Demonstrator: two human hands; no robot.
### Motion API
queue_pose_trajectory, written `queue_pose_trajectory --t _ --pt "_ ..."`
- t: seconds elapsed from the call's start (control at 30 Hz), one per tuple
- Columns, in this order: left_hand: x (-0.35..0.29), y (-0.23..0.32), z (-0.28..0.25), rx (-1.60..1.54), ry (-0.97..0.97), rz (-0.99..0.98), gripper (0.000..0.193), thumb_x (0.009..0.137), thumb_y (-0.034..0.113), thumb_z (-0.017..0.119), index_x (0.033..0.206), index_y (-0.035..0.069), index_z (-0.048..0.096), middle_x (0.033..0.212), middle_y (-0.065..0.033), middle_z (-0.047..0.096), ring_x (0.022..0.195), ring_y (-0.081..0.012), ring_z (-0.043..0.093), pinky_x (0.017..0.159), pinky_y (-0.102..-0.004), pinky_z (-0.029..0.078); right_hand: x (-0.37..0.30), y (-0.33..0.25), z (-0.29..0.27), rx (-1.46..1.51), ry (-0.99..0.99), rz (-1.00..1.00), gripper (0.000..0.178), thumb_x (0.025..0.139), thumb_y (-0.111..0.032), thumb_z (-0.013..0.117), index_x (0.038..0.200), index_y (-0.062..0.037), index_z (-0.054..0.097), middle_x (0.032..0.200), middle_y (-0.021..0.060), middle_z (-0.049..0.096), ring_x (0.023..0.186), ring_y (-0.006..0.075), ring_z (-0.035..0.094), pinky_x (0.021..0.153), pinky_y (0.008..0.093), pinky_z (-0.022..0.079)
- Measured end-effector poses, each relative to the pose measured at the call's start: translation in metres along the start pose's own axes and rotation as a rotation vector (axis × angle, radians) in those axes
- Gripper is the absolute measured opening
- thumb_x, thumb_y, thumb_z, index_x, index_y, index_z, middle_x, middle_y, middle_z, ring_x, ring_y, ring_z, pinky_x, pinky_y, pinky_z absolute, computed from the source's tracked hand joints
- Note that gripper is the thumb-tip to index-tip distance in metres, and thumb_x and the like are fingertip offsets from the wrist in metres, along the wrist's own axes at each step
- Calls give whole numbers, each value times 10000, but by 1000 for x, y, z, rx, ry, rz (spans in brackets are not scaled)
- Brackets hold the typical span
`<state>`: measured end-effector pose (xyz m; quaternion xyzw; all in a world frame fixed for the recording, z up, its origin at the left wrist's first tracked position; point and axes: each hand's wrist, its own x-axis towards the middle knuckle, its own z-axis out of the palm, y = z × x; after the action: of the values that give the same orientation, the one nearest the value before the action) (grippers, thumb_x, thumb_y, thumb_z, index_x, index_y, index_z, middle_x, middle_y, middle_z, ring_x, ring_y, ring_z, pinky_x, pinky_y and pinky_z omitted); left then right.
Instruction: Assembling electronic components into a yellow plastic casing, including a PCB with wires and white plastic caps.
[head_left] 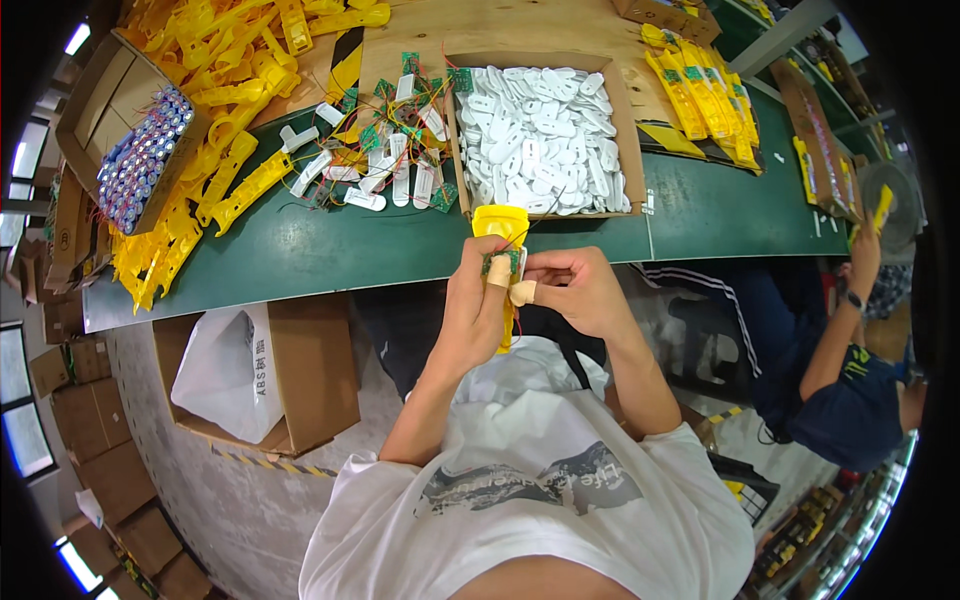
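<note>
Between my hands, at the table's front edge, stands a long yellow plastic housing (499, 222), its wide end pointing away from me. My left hand (474, 297) is closed round it, the thumb with a tan finger cover pressing near a small green circuit board (514, 259) on the housing. From the right, my right hand (575, 287) pinches at the same spot, its covered thumb against the board's side. A bit of white shows beside the board, at the right fingertips. What exactly the right fingers grip is hidden. Thin dark wires rise from the board.
Ahead is a carton of white oval plastic pieces (535, 140). Left of it lie wired boards with white parts (400, 165), then a heap of yellow housings (245, 90) and a box of cylindrical cells (145, 160). Stacked yellow housings (705, 95) lie right. A co-worker (850, 390) sits at right.
</note>
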<state>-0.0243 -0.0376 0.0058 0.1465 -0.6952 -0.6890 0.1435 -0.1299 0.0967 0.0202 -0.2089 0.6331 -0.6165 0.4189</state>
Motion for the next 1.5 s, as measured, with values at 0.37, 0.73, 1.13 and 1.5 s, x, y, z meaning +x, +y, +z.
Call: queue_pose_trajectory --t 0.37,0.73,1.13,1.5 --pt "0 -6 6 70 68 52 185 1037 138 358 1190 36 361 917 -104 562 659 -122 552 542 -258 466 -6 3 17 -128 97 -276 543 837 27 662 1355 1 502 1072 139 684 883 139 673 810 273 542" --pt "5 1 10 77 48 -3 163 1039 135 369 1167 33 365 978 -113 569 708 -115 560 558 -249 478 -10 1 23 -26 171 -292 480 889 26 595 1356 20 487 1152 157 643 928 128 646 761 259 557" --pt "7 10 18 -33 2 -29 138 1018 75 401 1150 35 409 1031 -105 558 785 -106 547 627 -246 485 -19 -3 20 -165 241 -310 468 866 42 581 1327 61 498 1142 185 646 970 186 660 797 286 545" --pt "9 31 49 266 174 232 125 945 -4 467 1067 -5 494 969 -152 567 840 -204 542 778 -322 456 -39 -28 8 -784 362 -558 512 801 17 575 1302 70 485 943 204 613 824 376 599 714 423 502"
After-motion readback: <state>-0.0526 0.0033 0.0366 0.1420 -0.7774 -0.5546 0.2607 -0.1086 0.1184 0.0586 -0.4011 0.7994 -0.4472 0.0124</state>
